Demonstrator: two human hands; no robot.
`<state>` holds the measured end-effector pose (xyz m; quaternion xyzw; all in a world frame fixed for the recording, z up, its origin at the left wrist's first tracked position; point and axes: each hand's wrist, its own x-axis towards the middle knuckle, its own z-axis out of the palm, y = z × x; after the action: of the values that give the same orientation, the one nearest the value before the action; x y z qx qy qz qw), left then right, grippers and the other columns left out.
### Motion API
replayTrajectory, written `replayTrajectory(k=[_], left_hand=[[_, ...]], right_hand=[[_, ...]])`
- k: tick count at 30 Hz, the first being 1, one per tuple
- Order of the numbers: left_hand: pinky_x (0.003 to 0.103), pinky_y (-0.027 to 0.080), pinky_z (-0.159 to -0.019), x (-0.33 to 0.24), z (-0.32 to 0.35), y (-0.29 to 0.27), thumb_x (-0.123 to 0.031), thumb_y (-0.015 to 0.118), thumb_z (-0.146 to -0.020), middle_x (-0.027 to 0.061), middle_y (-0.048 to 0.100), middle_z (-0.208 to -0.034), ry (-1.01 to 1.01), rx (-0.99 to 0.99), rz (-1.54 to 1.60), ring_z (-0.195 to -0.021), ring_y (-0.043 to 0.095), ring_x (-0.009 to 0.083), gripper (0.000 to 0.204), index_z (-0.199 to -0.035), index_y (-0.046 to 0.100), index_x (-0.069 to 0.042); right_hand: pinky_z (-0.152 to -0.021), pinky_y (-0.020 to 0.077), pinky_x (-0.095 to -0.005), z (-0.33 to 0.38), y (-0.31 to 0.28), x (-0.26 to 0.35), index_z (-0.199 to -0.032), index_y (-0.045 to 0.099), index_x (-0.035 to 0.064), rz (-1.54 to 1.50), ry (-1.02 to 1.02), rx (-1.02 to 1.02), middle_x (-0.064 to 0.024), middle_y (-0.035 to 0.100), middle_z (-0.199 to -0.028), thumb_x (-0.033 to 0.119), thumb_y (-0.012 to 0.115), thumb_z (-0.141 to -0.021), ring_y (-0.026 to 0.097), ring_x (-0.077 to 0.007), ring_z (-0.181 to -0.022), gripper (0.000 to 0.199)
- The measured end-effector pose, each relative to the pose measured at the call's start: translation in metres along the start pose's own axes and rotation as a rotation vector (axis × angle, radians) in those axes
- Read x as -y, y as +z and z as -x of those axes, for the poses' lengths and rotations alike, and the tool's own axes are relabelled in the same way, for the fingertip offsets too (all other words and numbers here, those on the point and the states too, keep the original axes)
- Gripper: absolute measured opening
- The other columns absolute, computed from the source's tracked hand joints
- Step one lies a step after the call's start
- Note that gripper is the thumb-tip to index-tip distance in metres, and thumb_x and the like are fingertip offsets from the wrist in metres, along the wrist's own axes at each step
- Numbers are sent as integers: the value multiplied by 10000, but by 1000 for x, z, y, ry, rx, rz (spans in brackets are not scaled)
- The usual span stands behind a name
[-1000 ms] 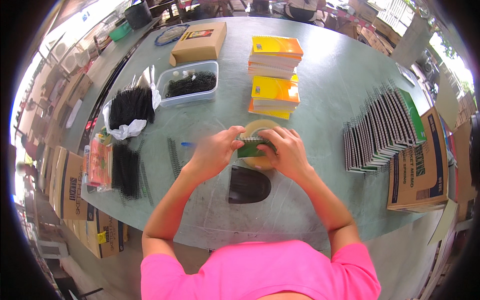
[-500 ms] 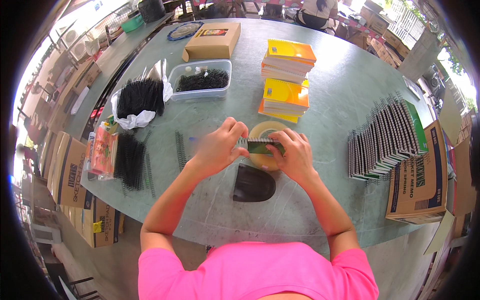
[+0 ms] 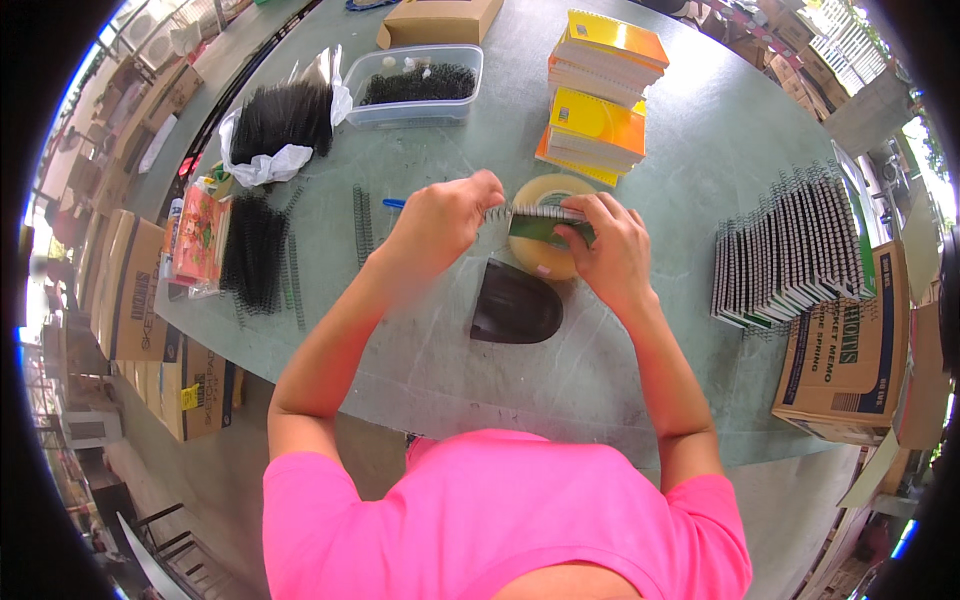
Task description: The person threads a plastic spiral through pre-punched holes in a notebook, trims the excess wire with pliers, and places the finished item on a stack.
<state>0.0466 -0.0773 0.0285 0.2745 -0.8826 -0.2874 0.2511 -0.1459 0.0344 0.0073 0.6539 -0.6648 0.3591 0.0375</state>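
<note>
My right hand (image 3: 614, 238) grips a small green-covered notebook (image 3: 533, 229), thumb in front and fingers along its top edge. A spiral binding coil (image 3: 496, 214) sticks out from the notebook's left end. The fingers of my left hand (image 3: 448, 215) are pinched together at the coil's free end. Under the notebook lies a wide roll of clear tape (image 3: 548, 264), partly covered by it. Nearer to me rests a dark, curved piece (image 3: 515, 304) with one straight side; its kind I cannot make out.
Loose black coils (image 3: 254, 255) and a plastic bag of coils (image 3: 283, 125) lie at the left, near a clear tub (image 3: 413, 113). Yellow-orange notebooks (image 3: 597, 125) are stacked at the back. Spiral notebooks (image 3: 790, 255) stand on the right by a cardboard box (image 3: 850, 345).
The view has tilted, so the table things sit higher in the picture. My left fingers have moved from beside the coil to its upper free end; the right hand keeps its grip.
</note>
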Motion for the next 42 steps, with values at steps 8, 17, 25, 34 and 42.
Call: replayTrajectory(k=[8,17,25,34,42], left_hand=[[367,471,-659,-9,-1,-2,-184,638,-828,104,558,-940,17,94,-108,-766,579,293,236,-1016,548,-72],[409,433,-801,-14,-12,19,-108,638,-794,143,588,-946,365,-75,-98,-883,559,327,234,-1009,579,-35],[406,428,-790,-18,-17,33,-75,626,-789,126,628,-884,329,-140,-56,-832,577,294,202,-986,594,-39],[377,410,-755,-16,-18,36,-185,613,-830,92,627,-799,365,-197,-197,-800,585,268,126,-853,584,-64],[378,406,-726,-16,-18,36,-216,623,-821,76,588,-802,320,-126,-279,-849,549,263,154,-815,580,-68]], right_hand=[[-726,422,-354,0,-4,4,-924,620,100,-49,7,16,-34,620,-888,122,690,-730,592,-236,-853,208],[-741,440,-370,-2,6,12,-940,608,104,2,-37,-14,-45,605,-876,86,668,-726,586,-252,-868,223],[-736,438,-377,-2,7,9,-941,594,98,13,-28,-17,-48,607,-875,69,661,-711,595,-258,-837,241],[-736,441,-378,0,8,7,-923,592,97,-13,-6,-17,-41,610,-859,80,668,-714,598,-256,-835,223],[-749,446,-379,1,9,7,-919,599,97,-23,-12,-29,-44,603,-866,75,685,-702,595,-253,-843,234]])
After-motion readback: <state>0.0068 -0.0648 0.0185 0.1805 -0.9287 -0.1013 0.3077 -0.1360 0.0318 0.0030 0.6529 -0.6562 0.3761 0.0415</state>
